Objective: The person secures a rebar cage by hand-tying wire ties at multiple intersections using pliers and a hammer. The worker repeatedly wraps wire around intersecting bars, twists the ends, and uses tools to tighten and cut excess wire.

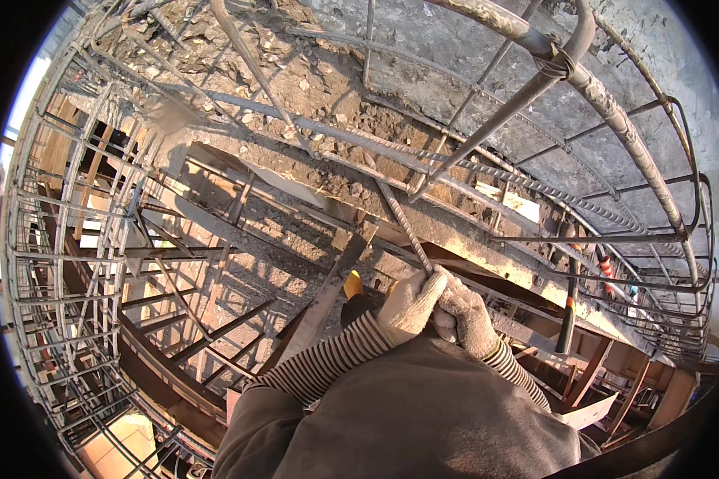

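Both my hands, in pale knitted work gloves, are together in front of my body. My left hand [408, 305] is wrapped round the lower end of a ribbed steel bar [406, 227]. Against it, my right hand [466, 314] is also closed on the bar's end, with its fingers curled. The bar slants up and away to the left, its far tip over the strip of loose rubble [327, 88]. Striped cuffs show at both wrists. How the bar's lower end sits inside the gloves is hidden.
Tied rebar cages stand at the left [76, 255] and right [615, 120], in front of a grey concrete wall [671, 48]. A black and orange tool handle [568, 311] and a red-handled tool [605, 270] are at the right. Below are steel beams and open gaps. A yellow boot tip [352, 284] shows.
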A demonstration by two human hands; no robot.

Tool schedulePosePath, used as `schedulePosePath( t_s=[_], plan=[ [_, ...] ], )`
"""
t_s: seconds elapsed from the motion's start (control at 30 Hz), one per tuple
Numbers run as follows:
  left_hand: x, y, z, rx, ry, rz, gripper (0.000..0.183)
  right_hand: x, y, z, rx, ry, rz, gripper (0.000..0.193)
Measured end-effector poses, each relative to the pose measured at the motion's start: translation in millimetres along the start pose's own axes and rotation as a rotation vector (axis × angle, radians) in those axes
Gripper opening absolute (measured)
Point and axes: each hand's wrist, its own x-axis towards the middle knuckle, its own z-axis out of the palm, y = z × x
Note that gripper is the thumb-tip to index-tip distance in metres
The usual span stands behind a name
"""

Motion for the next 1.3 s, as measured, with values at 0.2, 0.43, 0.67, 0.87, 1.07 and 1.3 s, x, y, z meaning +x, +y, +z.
schedulePosePath(
  t_s=[0.2, 0.43, 0.67, 0.87, 1.07, 1.3],
  plan=[
    [13, 1, 5, 0.255, 0.106, 0.075, 0.023, 15, 0, -14, -0.017, -0.013, 0.000, 0.040],
    [2, -4, 23, 0.270, 0.263, 0.056, 0.024, -1, -1, -7, -0.029, -0.042, -0.029, 0.041],
    [5, -29, 17, 0.293, 0.287, 0.268, 0.036, -2, 7, -7, -0.225, -0.023, -0.164, 0.039],
    [1, -14, 20, 0.763, 0.395, 0.425, 0.038, 13, 33, -9, -0.062, 0.035, -0.241, 0.040],
    [0, -18, 16, 0.616, 0.464, 0.276, 0.039, 17, 34, -23, -0.575, -0.042, -0.440, 0.044],
    [-5, -32, 6, 0.588, 0.440, 0.322, 0.026, 15, 20, -14, -0.766, -0.077, -0.466, 0.043]
  ],
)
